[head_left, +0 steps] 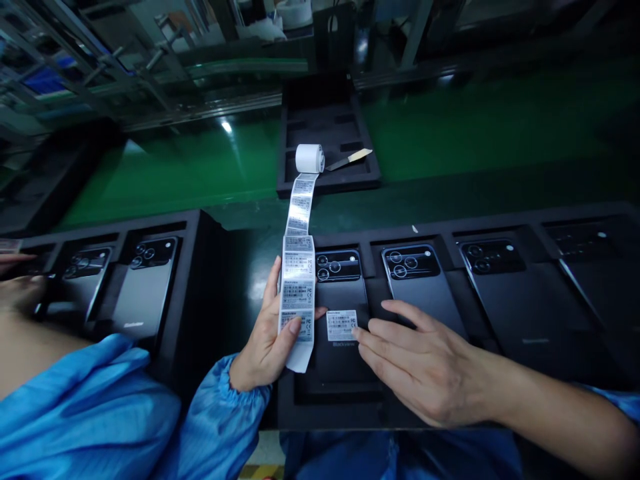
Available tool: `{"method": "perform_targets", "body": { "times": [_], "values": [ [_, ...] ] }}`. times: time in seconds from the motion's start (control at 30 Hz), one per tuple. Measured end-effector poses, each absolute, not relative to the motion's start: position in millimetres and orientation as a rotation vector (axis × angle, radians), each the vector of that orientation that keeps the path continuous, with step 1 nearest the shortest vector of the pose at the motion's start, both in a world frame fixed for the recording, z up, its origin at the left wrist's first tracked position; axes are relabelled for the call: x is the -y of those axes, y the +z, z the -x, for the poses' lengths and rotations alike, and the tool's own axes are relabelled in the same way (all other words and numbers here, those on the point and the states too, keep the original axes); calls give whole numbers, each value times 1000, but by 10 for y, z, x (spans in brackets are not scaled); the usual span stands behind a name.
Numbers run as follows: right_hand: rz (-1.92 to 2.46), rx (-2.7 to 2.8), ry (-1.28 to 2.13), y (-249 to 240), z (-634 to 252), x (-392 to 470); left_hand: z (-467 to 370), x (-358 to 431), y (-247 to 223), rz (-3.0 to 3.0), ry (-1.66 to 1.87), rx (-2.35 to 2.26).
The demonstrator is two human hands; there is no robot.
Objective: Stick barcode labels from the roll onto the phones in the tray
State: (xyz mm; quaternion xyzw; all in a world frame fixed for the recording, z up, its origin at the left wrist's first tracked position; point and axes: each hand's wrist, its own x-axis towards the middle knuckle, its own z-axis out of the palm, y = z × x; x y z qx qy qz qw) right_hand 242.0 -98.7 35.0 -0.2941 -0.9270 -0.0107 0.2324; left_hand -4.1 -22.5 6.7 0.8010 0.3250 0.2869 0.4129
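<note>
My left hand (270, 340) is closed on a strip of printed labels (297, 287), thumb on top near its loose lower end. The strip runs up to a white label roll (309, 159). My right hand (425, 363) has its fingertips on the lower right corner of a single white label (342, 325). That label lies over the lower back of a dark phone (345, 297), just above the brand lettering; whether it is stuck down I cannot tell. A second phone (420, 287) sits in its slot behind my right fingers.
The phones lie in a black foam tray (335, 413), with another phone (495, 280) farther right. A black tray (367, 177) behind holds the roll and a knife-like tool (353, 159). At left, a co-worker's hand (20, 290) reaches over another phone tray (187, 233).
</note>
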Motion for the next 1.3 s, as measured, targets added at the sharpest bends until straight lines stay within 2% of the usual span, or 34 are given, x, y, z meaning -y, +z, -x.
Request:
{"method": "perform_targets", "body": {
  "times": [0.7,1.3],
  "values": [
    [839,2527,48,361,-2432,969,62,236,46,-2008,732,-813],
    [822,2558,-28,350,-2410,973,76,262,29,-1934,715,-843]
  ]
}}
